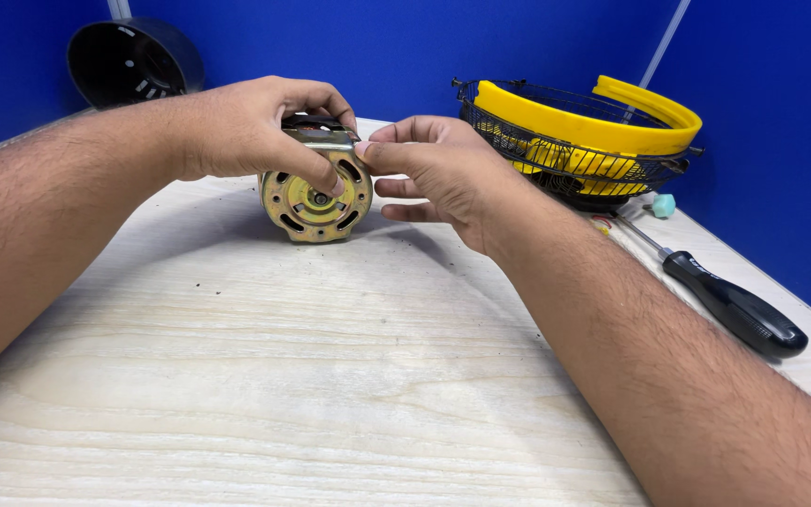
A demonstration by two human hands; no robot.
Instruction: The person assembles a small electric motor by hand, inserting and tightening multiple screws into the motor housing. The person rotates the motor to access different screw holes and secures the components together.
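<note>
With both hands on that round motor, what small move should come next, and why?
Probably draw the thin metal pin outward with the right hand, since its fingertips pinch the pin's end while the left hand steadies the motor on the wooden table.

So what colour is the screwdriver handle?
Black, seen in the head view: the screwdriver lies on the table's right side.
</note>
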